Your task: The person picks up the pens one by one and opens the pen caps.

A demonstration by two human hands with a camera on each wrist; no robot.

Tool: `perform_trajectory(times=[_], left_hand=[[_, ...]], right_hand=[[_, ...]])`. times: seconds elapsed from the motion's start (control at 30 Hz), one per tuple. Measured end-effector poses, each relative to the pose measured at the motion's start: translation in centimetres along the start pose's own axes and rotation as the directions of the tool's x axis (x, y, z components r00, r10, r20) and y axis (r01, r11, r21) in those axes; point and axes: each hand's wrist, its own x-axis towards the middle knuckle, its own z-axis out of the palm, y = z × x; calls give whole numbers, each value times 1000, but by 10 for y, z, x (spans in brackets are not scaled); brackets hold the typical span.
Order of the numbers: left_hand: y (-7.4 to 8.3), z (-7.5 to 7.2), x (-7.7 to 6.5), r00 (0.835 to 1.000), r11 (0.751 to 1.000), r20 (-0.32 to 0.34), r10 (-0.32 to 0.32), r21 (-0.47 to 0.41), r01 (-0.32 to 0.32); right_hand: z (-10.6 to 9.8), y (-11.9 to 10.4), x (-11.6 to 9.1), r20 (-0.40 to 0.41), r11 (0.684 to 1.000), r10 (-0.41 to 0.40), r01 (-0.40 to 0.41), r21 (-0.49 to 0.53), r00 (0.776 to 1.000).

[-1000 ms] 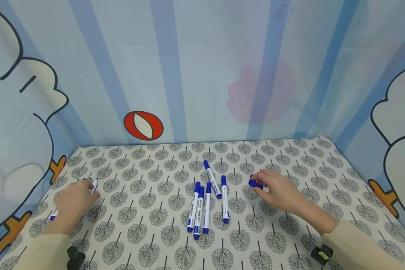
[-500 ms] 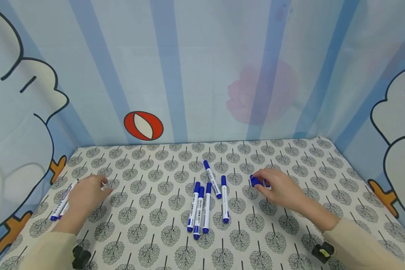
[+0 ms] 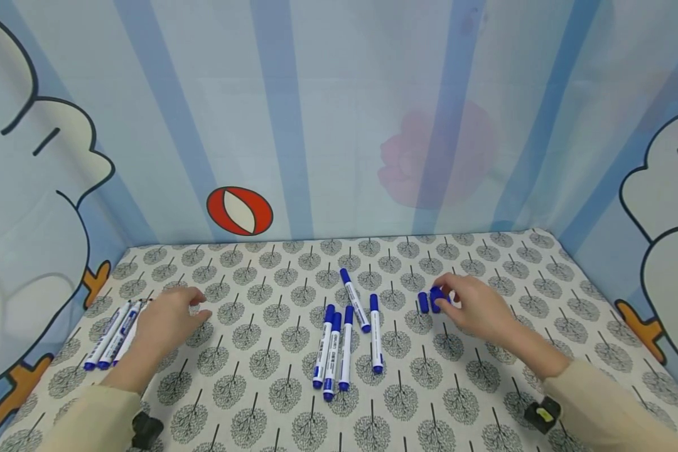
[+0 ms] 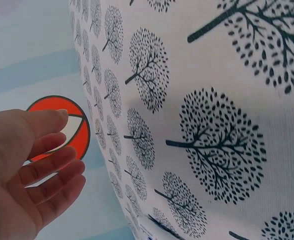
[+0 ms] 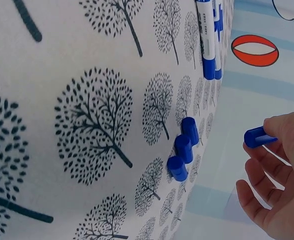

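Right grip (image 3: 470,309) pinches one blue cap (image 5: 258,137) between thumb and fingertips, held clear of the surface (image 3: 215,386). Position: right of the capped markers (image 3: 333,358). Three more caps (image 5: 184,148) sit close together in a row, also right of the capped markers; whether they stand or lie, cannot tell. A fingertip hold likely suits so small a piece, and a fuller grasp might knock the row.

Left grip (image 3: 166,319) is well left of the capped markers, above the surface, fingers spread and loosely curved, thumb apart, nothing held. Further left of the capped markers: at least three bare-tipped markers (image 3: 120,338), side by side, tips facing the far side; the last one partly hidden. Probably laid parallel to keep the tips from marking one another.

Capped markers number five. Three lie close and nearly parallel, one slants behind them, one lies just to their right. All point their cap ends away, presumably for easy pulling. Caps right, bare barrels left: sorting seems the reason for the spacing.
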Motion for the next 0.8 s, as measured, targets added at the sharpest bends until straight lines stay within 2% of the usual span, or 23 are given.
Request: perform_trajectory(times=[0.17,0.63,0.8], left_hand=[[10,2,-1,998,999,-44,43,9,-43],[32,15,-2,989,988,-38,140,-52,-142],[39,22,-4,982,983,-50,180,-34,-181]], right_hand=[[0,6,0,7,999,33,-33,3,999],[-1,20,1,11,996,88,-88,6,996],[1,26,2,22,992,124,-125,5,992]])
